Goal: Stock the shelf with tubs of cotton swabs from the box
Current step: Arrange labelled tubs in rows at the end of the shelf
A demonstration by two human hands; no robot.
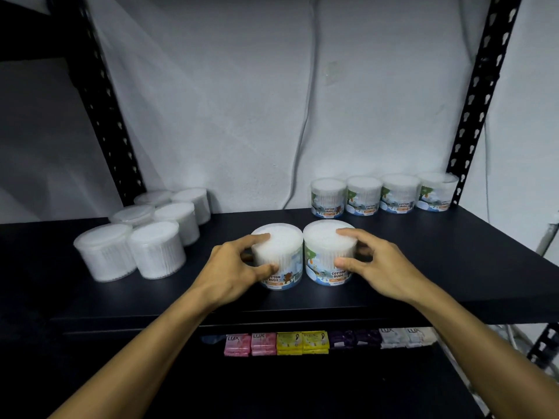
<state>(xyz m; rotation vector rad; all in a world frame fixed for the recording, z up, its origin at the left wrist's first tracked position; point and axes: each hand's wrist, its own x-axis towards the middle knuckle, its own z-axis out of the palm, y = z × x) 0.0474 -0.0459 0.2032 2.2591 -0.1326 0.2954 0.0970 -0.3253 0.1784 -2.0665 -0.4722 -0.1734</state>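
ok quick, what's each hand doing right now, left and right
Left hand: closed around the left tub standing on the shelf.
Right hand: closed around the right tub beside it; the two tubs touch.

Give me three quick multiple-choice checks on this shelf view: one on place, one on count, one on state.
1. Where is the labelled row of tubs?
A. back right of the shelf
B. front left
C. lower shelf

2. How many tubs are in that row?
A. two
B. four
C. six

3. What are the hands doing?
A. hanging free
B. each gripping a tub
C. both on one tub

Answers:
1 A, the row stands by the wall beside the right upright.
2 B, four lids show side by side.
3 B, the left hand grips the left tub and the right hand the right tub, both on the shelf.
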